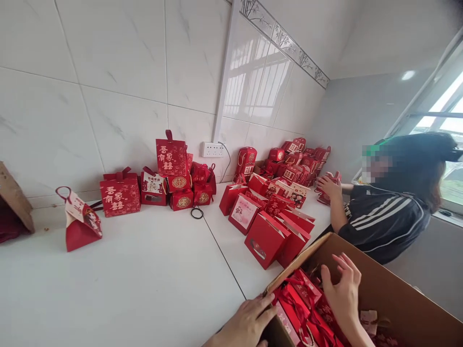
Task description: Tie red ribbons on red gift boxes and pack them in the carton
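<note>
Largest first: the white counter (126, 279) runs along the tiled wall and around the corner, and finished red gift boxes stand on it in clusters, a stack by the wall socket (212, 149) and a heap in the far corner. A co-worker (390, 212) at the far end has a hand (328, 185) on one box of that heap.

Nearer me, the open cardboard carton (379, 289) sits at the counter's near edge, tilted toward me. Inside lie the red gift boxes (307, 313), packed close and flat-looking, with red ribbon handles across them.

Step in hand, in my judgement: drawing stock from the carton. My left hand (249, 323) rests flat on the carton's near rim, fingers spread, steadying it and holding nothing. My right hand (343, 289) is down inside the carton over the packed boxes, fingers loosely curled and apart; I cannot tell whether the fingertips have closed on a box or ribbon, as the back of the hand hides them.

The next move, as I judge it, calls for a firm pinch on one box or handle and a clean lift, since the ribbons overlap and may drag a neighbour.

Condition of stock: bright red, glossy card, gold printing, no crushing visible.
</note>
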Tool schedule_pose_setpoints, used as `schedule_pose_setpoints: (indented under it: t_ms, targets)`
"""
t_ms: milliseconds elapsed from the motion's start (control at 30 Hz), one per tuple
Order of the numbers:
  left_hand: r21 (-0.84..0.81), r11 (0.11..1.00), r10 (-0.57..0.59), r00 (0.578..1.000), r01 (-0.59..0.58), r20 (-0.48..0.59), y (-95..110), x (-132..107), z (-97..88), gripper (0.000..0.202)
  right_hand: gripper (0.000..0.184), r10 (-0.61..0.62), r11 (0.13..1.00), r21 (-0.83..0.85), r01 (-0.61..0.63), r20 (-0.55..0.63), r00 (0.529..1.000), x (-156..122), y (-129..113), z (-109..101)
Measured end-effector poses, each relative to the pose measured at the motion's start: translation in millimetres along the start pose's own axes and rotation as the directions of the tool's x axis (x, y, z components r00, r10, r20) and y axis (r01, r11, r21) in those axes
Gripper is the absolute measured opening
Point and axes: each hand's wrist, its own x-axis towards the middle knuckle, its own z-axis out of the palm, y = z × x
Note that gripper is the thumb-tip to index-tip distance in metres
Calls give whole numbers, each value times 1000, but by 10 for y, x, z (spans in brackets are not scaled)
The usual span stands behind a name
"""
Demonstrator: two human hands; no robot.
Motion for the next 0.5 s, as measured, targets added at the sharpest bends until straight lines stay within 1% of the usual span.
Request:
schedule_pose_setpoints:
  t_ms: [33,67,100,133,167,200,233,267,333,400,500]
  targets:
    - [-1,1000,7,1000,-7,-4,-23,6,19,100,31,-265,964,28,265,0,964,11,-216,36]
    - [-1,1000,13,1000,-13,-9,-39,14,34,100,24,-508,860,95,501,75,858,-1,-426,89]
    - [-4,1000,16,1000,-16,-16,-48,21,45,100,27,-688,726,216,653,228,689,-31,-618,161]
    - [-8,1000,16,1000,-17,-26,-50,27,51,98,32,-773,627,347,698,389,501,-69,-776,250]
    - [-13,1000,14,999,-14,-37,-48,31,52,96,35,-774,603,424,676,515,367,-110,-892,355]
    - [-17,1000,9,999,-10,-47,-43,32,50,93,36,-727,640,439,630,610,314,-144,-961,469]
    - [-18,1000,2,998,-3,-56,-38,30,46,89,38,-663,698,415,584,682,309,-166,-981,587]
    - [-15,1000,-1,998,0,-64,-34,27,42,85,40,-604,750,380,541,727,327,-172,-957,701]
    - [2,1000,14,997,-14,-82,-40,19,48,74,43,-506,832,314,457,767,395,-131,-818,897]
    - [36,999,41,992,-37,-123,-73,18,85,63,42,-435,890,287,353,765,475,-28,-632,1032]
    - [99,994,70,977,-50,-204,-168,29,203,53,36,-367,930,298,215,723,585,188,-413,1130]
